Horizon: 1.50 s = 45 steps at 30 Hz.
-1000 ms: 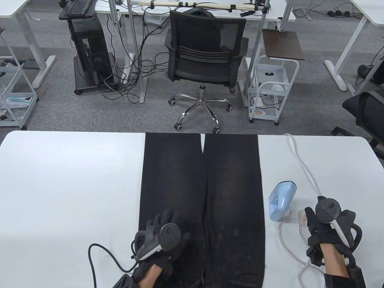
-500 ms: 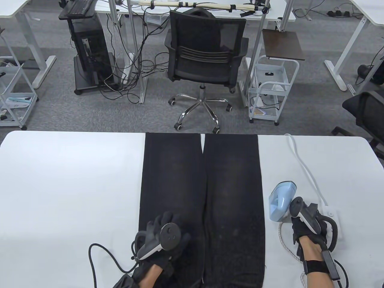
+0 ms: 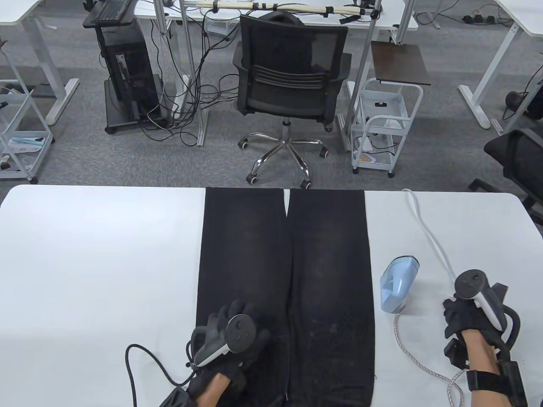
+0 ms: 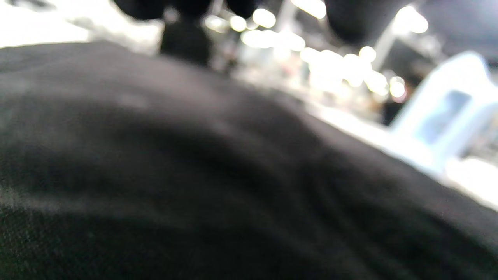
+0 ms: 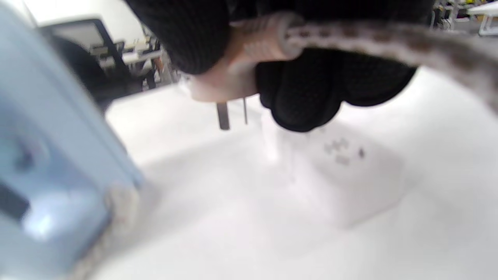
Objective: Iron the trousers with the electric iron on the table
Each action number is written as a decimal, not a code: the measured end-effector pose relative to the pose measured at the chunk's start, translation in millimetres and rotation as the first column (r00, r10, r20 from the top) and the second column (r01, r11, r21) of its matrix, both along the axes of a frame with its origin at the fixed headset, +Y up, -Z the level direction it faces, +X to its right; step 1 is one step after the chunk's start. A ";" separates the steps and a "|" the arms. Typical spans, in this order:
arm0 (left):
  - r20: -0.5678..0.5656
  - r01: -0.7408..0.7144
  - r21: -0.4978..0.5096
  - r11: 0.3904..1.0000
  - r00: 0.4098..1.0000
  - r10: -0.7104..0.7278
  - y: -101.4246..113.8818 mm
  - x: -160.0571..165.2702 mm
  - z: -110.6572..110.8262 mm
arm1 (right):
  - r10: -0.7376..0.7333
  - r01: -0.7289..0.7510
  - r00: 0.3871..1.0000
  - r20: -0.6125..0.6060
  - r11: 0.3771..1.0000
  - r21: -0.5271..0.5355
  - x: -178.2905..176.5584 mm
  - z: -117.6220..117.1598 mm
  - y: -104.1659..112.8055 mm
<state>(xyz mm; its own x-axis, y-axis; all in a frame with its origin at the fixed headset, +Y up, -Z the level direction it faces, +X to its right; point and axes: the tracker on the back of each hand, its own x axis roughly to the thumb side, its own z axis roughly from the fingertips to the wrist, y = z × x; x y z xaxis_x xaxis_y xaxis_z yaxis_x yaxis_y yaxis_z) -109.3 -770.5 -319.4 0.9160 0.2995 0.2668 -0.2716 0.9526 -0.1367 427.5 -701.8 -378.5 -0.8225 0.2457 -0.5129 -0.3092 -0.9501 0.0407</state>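
Observation:
Black trousers (image 3: 286, 275) lie flat on the white table (image 3: 97, 263), legs pointing away. My left hand (image 3: 231, 316) rests flat on the near part of the left leg, and the cloth fills the left wrist view (image 4: 218, 186). A light blue iron (image 3: 396, 282) stands just right of the trousers and also shows in the right wrist view (image 5: 46, 155). My right hand (image 3: 460, 311) pinches the iron's pale plug (image 5: 237, 66), prongs down, a little above a white socket block (image 5: 350, 167). In the table view the hand hides the block.
The iron's braided cord (image 3: 407, 352) loops on the table between the iron and my right wrist. A white cable (image 3: 428, 229) runs from the table's far edge toward my right hand. An office chair (image 3: 290, 80) stands beyond the far edge.
My right hand reached left to the plug beside the iron, took hold of it, and moved back right over the socket block. My left hand has stayed on the trousers.

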 end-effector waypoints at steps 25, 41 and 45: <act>0.002 0.008 -0.006 1.000 1.000 -0.008 -1.6 1.7 0.3 | 0.208 -0.190 0.975 0.072 0.960 -0.204 22.4 10.4 -41.5; 0.001 -0.005 0.006 1.000 1.000 0.005 1.2 0.7 3.4 | 0.249 -0.220 0.965 0.085 0.941 -0.258 17.6 11.6 -45.7; 0.019 -0.004 0.010 1.000 1.000 0.004 1.7 4.2 4.9 | 0.267 -0.252 0.959 0.097 0.957 -0.142 10.1 10.5 -14.0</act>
